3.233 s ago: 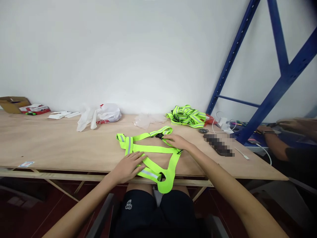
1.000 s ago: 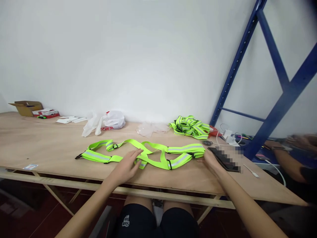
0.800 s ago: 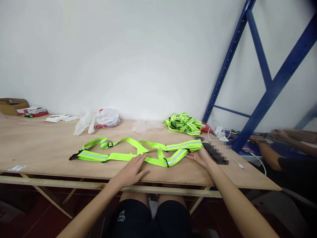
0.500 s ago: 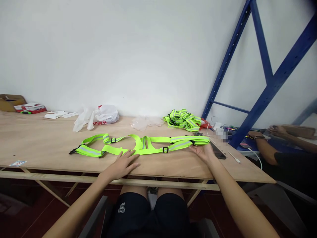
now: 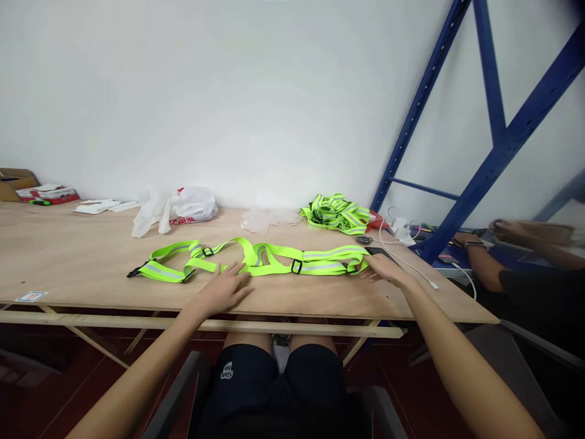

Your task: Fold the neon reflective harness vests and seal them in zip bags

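Note:
A neon-green reflective vest made of elastic straps lies stretched lengthwise on the table, with grey stripes and black buckles. My left hand rests on its lower strap left of the middle, palm down with the fingers spread. At the vest's right end, my right hand has the strap end between thumb and fingers; part of that grip is hidden. A black clip sticks out at the far left end of the vest.
Behind lies a heap of similar green straps. Plastic bags, white papers and a red-white box stand along the wall. A white cable and dark tablet lie right, near a blue rack post and another person's arm.
My right hand has turned over from beneath the vest's right end, and that end now lies lower and flatter. My left hand stays on the strap. The view has shifted slightly.

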### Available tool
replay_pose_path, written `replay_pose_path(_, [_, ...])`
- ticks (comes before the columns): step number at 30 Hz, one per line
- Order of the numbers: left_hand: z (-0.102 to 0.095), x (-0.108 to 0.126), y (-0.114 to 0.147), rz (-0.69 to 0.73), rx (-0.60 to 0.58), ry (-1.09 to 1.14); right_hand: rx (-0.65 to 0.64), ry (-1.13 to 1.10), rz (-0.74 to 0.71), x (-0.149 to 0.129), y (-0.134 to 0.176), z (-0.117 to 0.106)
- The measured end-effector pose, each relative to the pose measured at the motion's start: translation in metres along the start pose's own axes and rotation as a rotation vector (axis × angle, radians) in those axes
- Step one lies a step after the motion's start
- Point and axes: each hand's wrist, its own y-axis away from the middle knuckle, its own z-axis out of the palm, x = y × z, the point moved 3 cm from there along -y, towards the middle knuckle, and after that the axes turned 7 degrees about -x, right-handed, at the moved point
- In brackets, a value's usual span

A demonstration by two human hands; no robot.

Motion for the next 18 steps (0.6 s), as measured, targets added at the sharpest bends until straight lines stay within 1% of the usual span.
replay_pose_path(2, [0.0, 0.017, -0.009, 0.051, 0.066, -0.014, -0.119, 0.081, 0.01, -0.008, 0.011, -0.002])
replay_pose_path(3, [0.001, 0.027, -0.014, 0.085, 0.087, -0.002, -0.159, 0.131, -0.005, -0.012, 0.017, -0.002])
replay_pose_path(4, [0.004, 0.037, -0.02, 0.118, 0.094, 0.02, -0.163, 0.185, -0.041, -0.017, 0.023, -0.003])
replay_pose_path(5, [0.008, 0.046, -0.026, 0.146, 0.088, 0.045, -0.11, 0.237, -0.095, -0.023, 0.028, -0.004])
replay_pose_path(6, [0.012, 0.055, -0.031, 0.169, 0.072, 0.07, 0.006, 0.286, -0.16, -0.029, 0.035, -0.005])
replay_pose_path(8, [0.021, 0.068, -0.041, 0.19, 0.024, 0.1, 0.342, 0.361, -0.292, -0.042, 0.05, -0.001])
replay_pose_path(9, [0.025, 0.073, -0.044, 0.191, 0.004, 0.104, 0.504, 0.388, -0.351, -0.047, 0.059, 0.006])
replay_pose_path(10, [0.027, 0.077, -0.046, 0.188, -0.01, 0.103, 0.611, 0.394, -0.41, -0.051, 0.067, 0.017])
replay_pose_path(11, [0.029, 0.081, -0.047, 0.184, -0.016, 0.098, 0.628, 0.39, -0.471, -0.054, 0.073, 0.032])
replay_pose_path(12, [0.029, 0.083, -0.047, 0.181, -0.017, 0.089, 0.532, 0.417, -0.539, -0.058, 0.076, 0.052])
replay_pose_path(14, [0.027, 0.089, -0.045, 0.183, -0.012, 0.058, 0.296, 0.526, -0.664, -0.062, 0.076, 0.093])
replay_pose_path(16, [0.025, 0.093, -0.041, 0.169, -0.006, 0.015, 0.176, 0.629, -0.728, -0.062, 0.069, 0.123])
replay_pose_path(18, [0.023, 0.098, -0.036, 0.149, 0.002, -0.02, 0.124, 0.695, -0.73, -0.06, 0.058, 0.138])
